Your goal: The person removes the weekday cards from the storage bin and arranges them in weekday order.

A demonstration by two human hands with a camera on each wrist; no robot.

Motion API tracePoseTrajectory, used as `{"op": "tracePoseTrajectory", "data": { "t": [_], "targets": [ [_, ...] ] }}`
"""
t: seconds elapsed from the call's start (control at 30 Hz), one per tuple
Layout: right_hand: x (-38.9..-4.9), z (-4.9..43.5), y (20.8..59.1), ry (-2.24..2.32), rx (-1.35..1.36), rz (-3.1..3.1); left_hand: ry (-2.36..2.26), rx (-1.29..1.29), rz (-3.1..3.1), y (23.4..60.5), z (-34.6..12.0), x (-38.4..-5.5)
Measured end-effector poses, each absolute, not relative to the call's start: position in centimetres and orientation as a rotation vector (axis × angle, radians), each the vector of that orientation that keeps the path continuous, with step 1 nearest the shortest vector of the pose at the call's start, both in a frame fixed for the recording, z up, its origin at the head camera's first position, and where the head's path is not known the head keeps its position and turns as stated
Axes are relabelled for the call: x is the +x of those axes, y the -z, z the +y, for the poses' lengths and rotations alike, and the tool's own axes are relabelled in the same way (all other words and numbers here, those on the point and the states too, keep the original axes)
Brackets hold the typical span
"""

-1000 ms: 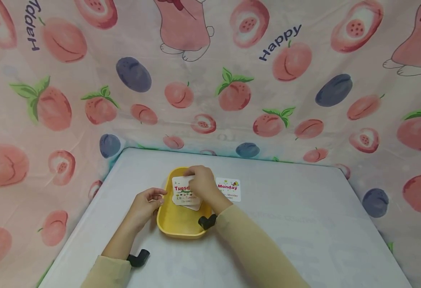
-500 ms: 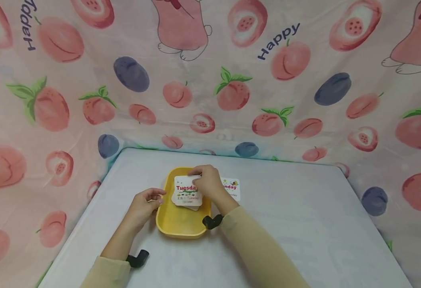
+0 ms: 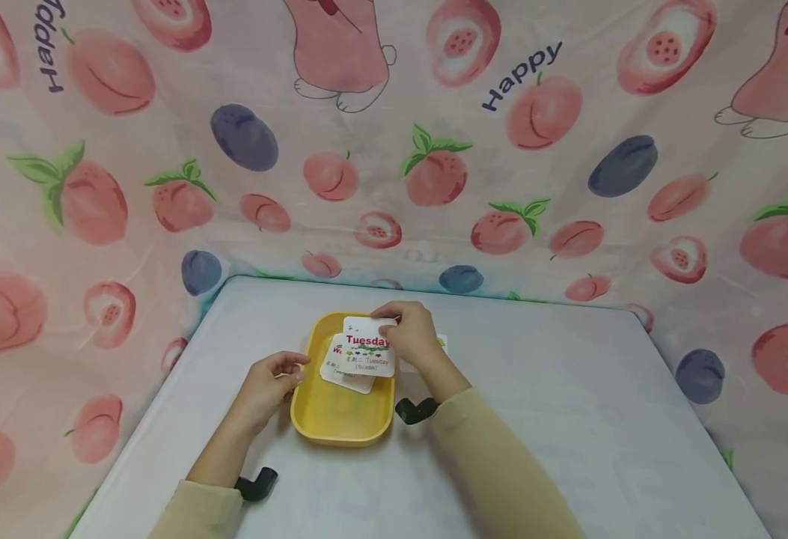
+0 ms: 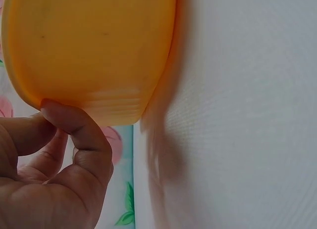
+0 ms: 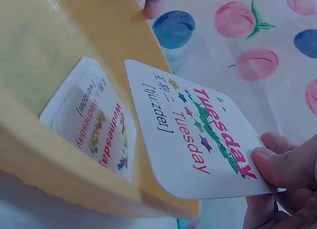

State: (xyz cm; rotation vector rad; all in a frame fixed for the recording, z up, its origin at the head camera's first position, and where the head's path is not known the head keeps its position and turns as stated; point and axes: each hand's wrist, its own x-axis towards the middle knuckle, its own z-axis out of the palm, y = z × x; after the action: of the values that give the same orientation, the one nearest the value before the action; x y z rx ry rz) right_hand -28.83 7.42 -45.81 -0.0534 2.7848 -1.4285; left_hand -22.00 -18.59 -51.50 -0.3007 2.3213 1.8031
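Observation:
My right hand (image 3: 415,340) pinches the Tuesday flashcard (image 3: 365,358) by its right edge, thumb on the printed side. In the right wrist view the Tuesday card is raised above the tray's wall, apart from the Wednesday flashcard (image 5: 101,122), which tops a small stack inside the yellow tray (image 3: 342,419). From the head view, the raised card overlaps part of Wednesday. My left hand (image 3: 269,389) holds the tray's left rim, thumb and finger pinching it in the left wrist view. Right of the tray, the Monday flashcard (image 3: 442,342) lies mostly hidden behind my right hand.
The tray stands on a white-covered table (image 3: 555,419). A fruit-patterned cloth (image 3: 394,172) hangs behind the table and along its sides. Black wrist-worn pieces sit at my left wrist (image 3: 257,484) and right wrist (image 3: 416,411).
My right hand has lifted the Tuesday card off the stack and moved it right and slightly away, uncovering the Wednesday card. Monday has become more covered. My left hand stays at the rim.

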Motion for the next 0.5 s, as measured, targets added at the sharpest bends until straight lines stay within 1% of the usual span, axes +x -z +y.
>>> {"op": "tracePoseTrajectory", "data": {
  "t": [0.5],
  "targets": [
    [-28.7,11.8,44.5,1.489,0.027,2.806,-1.789,-0.318,2.326,51.3,-18.5,-21.8]
  ]
}}
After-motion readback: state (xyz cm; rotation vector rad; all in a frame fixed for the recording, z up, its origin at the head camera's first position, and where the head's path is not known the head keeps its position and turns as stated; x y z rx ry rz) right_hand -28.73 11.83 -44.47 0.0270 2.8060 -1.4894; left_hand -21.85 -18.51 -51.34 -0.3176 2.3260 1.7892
